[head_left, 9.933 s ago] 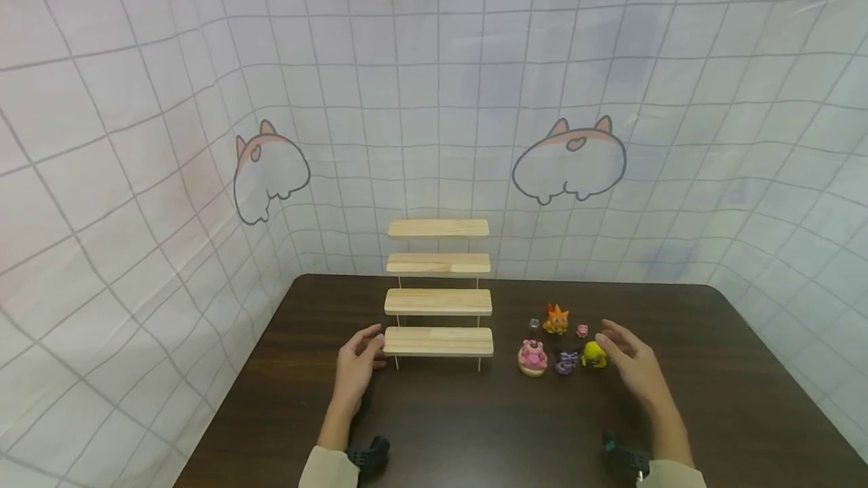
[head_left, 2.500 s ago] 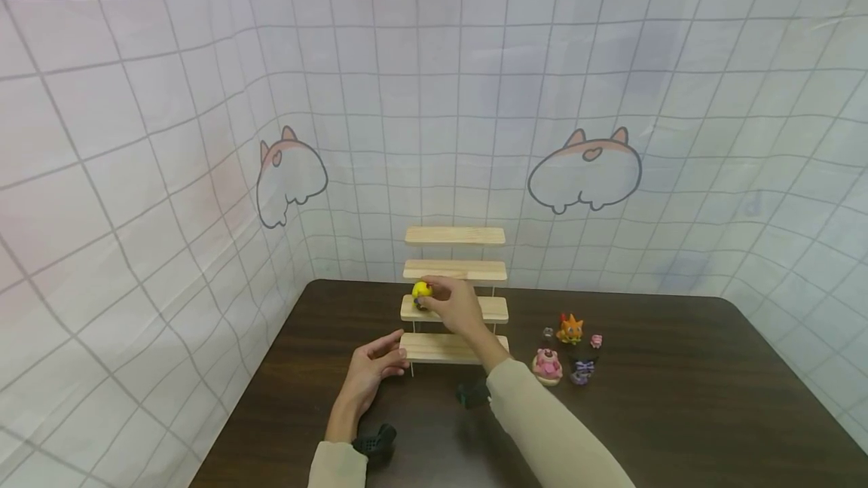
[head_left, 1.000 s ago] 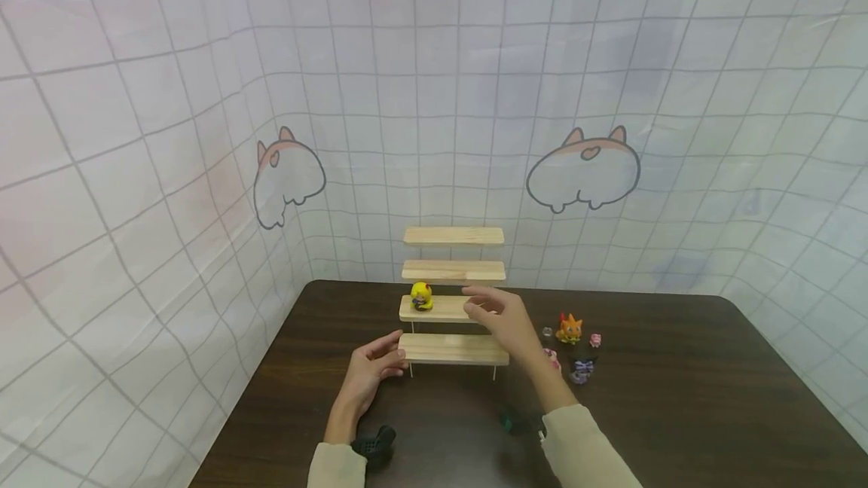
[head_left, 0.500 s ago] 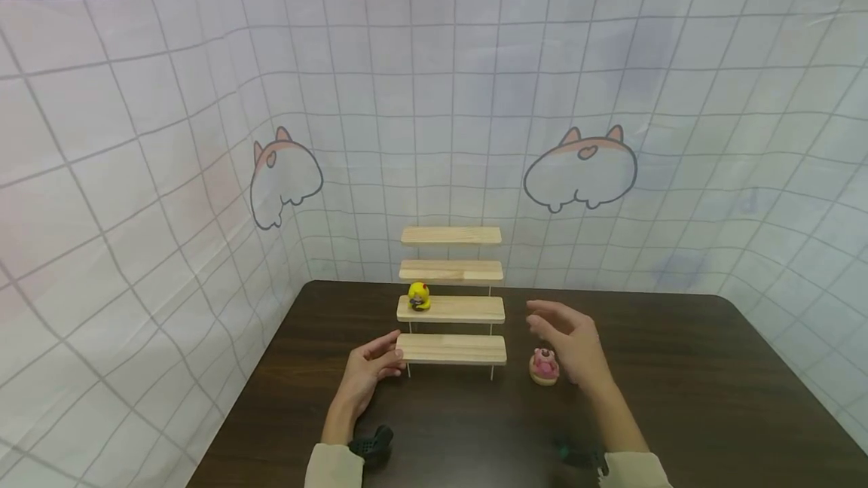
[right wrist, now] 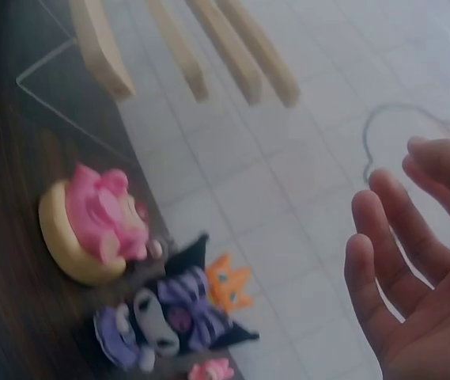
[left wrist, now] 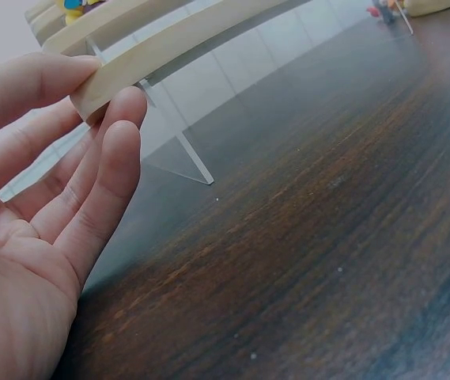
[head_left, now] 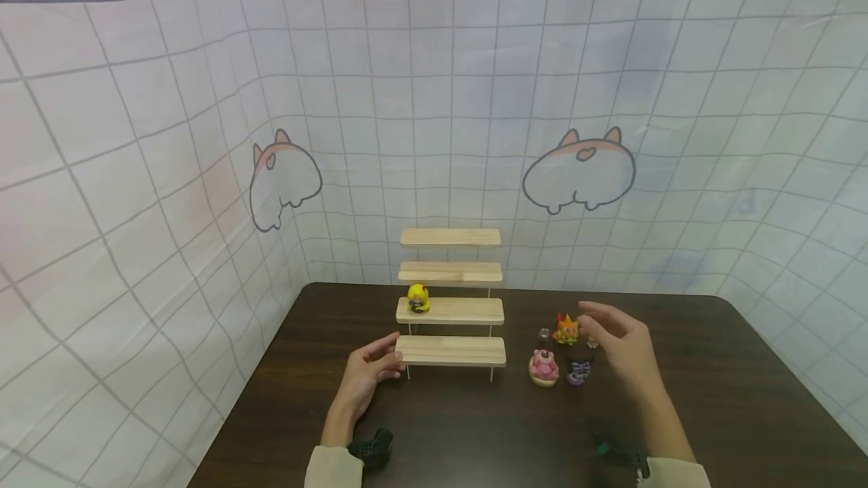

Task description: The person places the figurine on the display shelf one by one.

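A four-tier wooden display stand [head_left: 450, 352] with thin clear legs stands left of centre on the table. My left hand [head_left: 362, 373] pinches the left end of its lowest board [left wrist: 169, 47], thumb on top and fingers beneath. On the second board from the bottom sits a yellow figurine [head_left: 418, 298], near the left end. My right hand [head_left: 624, 345] is held over the loose figurines with nothing in its fingers, its fingertips overlapping the space beside the orange spiky figurine [head_left: 566, 330]. A tiny pink figurine [right wrist: 210, 369] is partly hidden under that hand in the head view.
Nearer me stand a pink bear figurine [head_left: 543, 369] on a cream base and a black-and-purple figurine [right wrist: 169, 317]. A tiny greyish figurine [head_left: 544, 335] lies left of the orange one. Behind the dark table [head_left: 475, 428] hangs a gridded cloth [head_left: 447, 96] with dog drawings.
The yellow figurine went from the table to the second board, carried by my right hand, which let go and moved back right over the figurines. My left hand stays at the lowest board.
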`<action>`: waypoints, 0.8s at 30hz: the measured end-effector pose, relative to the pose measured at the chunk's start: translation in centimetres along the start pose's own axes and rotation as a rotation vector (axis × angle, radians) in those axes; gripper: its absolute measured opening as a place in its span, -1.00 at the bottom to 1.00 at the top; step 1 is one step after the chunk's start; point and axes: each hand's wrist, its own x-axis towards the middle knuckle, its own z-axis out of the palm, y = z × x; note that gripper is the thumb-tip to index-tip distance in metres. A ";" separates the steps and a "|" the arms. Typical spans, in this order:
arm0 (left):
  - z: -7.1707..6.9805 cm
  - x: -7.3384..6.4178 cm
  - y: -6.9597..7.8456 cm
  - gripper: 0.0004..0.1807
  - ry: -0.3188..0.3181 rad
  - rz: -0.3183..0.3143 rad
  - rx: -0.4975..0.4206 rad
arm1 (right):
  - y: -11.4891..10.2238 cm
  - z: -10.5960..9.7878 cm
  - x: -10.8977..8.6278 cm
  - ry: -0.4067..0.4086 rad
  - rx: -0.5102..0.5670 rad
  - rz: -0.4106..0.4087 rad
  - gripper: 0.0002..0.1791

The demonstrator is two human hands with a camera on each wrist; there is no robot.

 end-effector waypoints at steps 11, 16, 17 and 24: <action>-0.2 0.2 -0.3 -0.41 -0.003 0.005 0.004 | 2.2 -2.1 0.1 0.004 -0.042 0.020 -0.56; -0.2 0.3 -0.2 -0.40 -0.009 0.005 -0.004 | 3.3 -2.5 0.0 -0.053 -0.044 0.043 -0.53; -0.2 0.3 -0.2 -0.39 -0.013 0.009 0.001 | 3.6 -2.6 0.0 -0.069 -0.036 0.048 -0.52; -0.1 0.2 -0.2 -0.38 -0.013 0.007 -0.005 | 5.6 -2.6 -0.3 -0.174 0.041 0.101 -0.45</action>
